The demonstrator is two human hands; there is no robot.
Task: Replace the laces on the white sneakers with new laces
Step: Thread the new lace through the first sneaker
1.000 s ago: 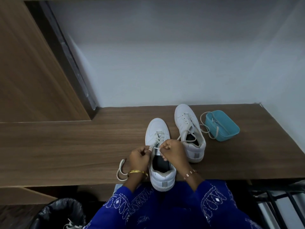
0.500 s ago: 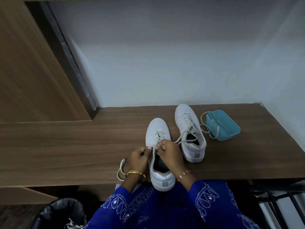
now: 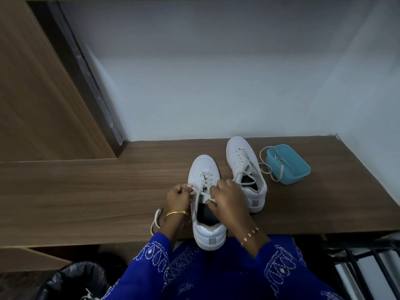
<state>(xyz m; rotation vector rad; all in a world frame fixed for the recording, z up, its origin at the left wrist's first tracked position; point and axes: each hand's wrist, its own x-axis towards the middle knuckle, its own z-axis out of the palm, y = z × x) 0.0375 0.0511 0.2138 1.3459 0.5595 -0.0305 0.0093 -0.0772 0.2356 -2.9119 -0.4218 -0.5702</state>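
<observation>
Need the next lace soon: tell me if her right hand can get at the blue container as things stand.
Probably yes. The blue container sits open-topped past the second sneaker, which partly lies between; the right hand is busy pinching the lace and must let go first.

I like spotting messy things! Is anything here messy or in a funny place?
Yes. A loose lace spills out of the blue tub onto the desk. The near sneaker sticks out over the desk's front edge, and another lace hangs there too.
</observation>
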